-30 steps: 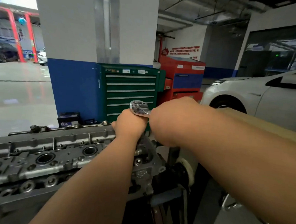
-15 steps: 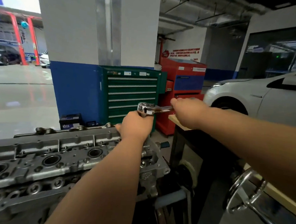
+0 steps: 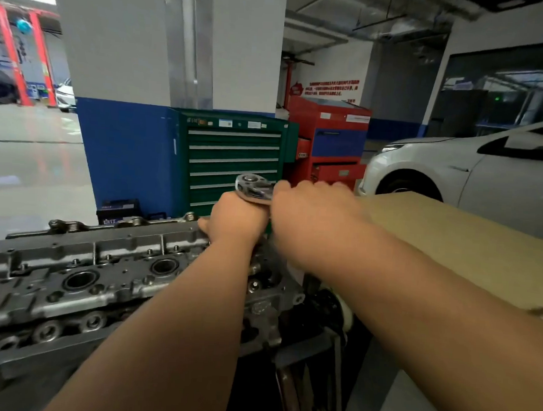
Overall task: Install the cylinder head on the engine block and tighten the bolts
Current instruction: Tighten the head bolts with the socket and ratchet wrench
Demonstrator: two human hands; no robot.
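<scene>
The grey cylinder head (image 3: 78, 273) lies across the lower left, on the engine stand. At its far right end a chrome ratchet wrench (image 3: 253, 187) stands above the head, its round ratchet end showing. My left hand (image 3: 236, 217) grips the tool's shaft just under that ratchet end. My right hand (image 3: 311, 214) holds the wrench handle, which it hides, right beside the ratchet end. The bolt under the tool is hidden by my left hand.
A green drawer cabinet (image 3: 231, 161) and a red tool cart (image 3: 331, 142) stand behind the engine by a blue and white pillar (image 3: 127, 101). A white car (image 3: 475, 173) is parked at the right. A tan board (image 3: 471, 249) lies under my right arm.
My right hand has swung the wrench handle back toward me from its reach out to the right. My left hand has stayed under the ratchet end.
</scene>
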